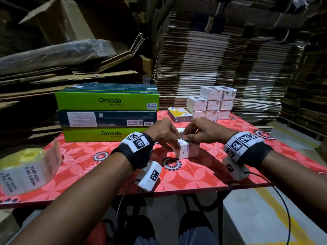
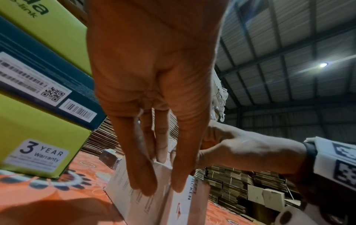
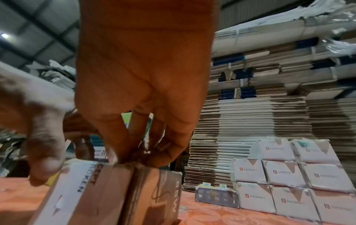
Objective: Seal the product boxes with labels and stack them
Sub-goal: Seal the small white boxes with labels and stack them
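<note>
On the red table (image 1: 203, 175), both hands are working on the small white box (image 1: 187, 151): the left hand (image 1: 164, 131) is holding it, the right hand (image 1: 200, 132) is pinching the label (image 1: 185, 146), which probably needs smooth, flat pressing over the edge.

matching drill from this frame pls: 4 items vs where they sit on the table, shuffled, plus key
Things
1. label roll
2. Omada boxes
3. small white box
4. stack of white boxes

Places
A. far right part of the table
B. mid-table, under the left hand and right hand
C. near left edge
D. far left, three high

Pairs: 1-C, 2-D, 3-B, 4-A
</note>
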